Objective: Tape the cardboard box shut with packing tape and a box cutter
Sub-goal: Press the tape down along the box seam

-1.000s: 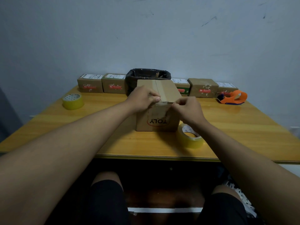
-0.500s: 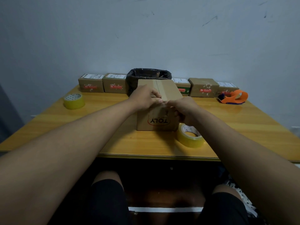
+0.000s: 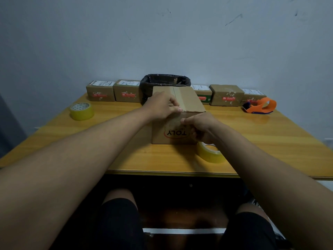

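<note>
The wooden table [image 3: 270, 141] carries everything: at its middle stands the cardboard box [image 3: 187, 100], flaps folded flat, with a strip of tape running along the centre seam of the lid and over the near edge. That much looks done — the top seam is covered. What seems left is pressing the tail of the strip down the front face and freeing it from its roll.

The left hand [image 3: 162, 107] lies on the lid at the near edge, fingers curled down flat, thumb and forefinger pinched on the tape at the corner. The right hand [image 3: 200, 129] is against the front face, fingers bent inward and pressing there; whether it grips anything I cannot tell.

A tape roll [image 3: 210, 152] lies just beside the box at its right front corner, a second roll [image 3: 82, 111] well off to the left. No box cutter is visible — only an orange tape dispenser [image 3: 260, 106] at the far right.
</note>
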